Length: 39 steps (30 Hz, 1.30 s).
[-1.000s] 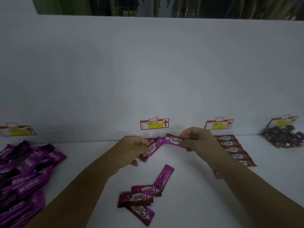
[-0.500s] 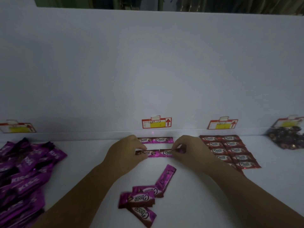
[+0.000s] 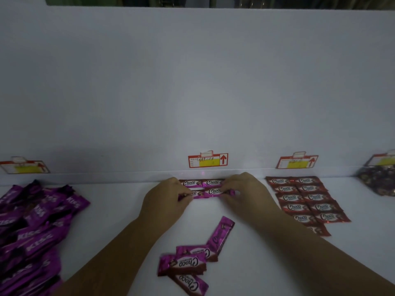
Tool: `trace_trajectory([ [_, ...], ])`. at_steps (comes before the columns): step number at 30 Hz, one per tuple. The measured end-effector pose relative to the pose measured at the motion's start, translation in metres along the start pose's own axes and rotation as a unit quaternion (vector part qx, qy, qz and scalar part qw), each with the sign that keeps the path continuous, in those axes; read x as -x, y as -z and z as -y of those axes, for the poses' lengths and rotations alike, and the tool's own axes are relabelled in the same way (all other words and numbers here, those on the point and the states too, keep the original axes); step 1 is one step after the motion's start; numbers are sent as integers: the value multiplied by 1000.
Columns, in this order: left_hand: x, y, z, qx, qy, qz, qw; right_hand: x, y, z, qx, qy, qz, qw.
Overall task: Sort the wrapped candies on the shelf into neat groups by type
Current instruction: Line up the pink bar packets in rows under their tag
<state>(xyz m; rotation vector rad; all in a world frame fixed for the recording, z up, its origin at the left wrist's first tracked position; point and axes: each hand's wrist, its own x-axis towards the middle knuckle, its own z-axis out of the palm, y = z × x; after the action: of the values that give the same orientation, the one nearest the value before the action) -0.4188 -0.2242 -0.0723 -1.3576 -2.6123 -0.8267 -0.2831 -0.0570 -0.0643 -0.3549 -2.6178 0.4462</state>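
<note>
Shelf (image 3: 119,210) open left-centre; 4 loose candies (image 3: 192,261) clutter near centre.

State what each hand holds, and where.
The left hand pinches the left end of the front purple Choco row; the right hand pinches its right end.

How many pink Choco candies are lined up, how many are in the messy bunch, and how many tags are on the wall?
Lined-up pink Choco candies: 4 (the left hand and right hand hold the front two)
Loose pink Choco candies: 4
Wall tags: 4
Total: 12
</note>
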Motion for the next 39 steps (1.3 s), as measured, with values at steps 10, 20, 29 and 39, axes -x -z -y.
trace_trajectory([
  [10, 0, -2, 3, 4, 1, -16, 1000, 2, -8, -2, 10, 24, -2, 1000],
  [20, -2, -5, 3, 2, 8, -27, 1000, 4, -9, -4, -1, -2, 10, 1000],
  [29, -1, 12, -7, 89, 36, 55, 994, 9, 26, 10, -176, 46, 174, 968],
  [39, 41, 56, -25, 75, -15, 323, 943, 13, 43, 29, -49, 88, 337, 936],
])
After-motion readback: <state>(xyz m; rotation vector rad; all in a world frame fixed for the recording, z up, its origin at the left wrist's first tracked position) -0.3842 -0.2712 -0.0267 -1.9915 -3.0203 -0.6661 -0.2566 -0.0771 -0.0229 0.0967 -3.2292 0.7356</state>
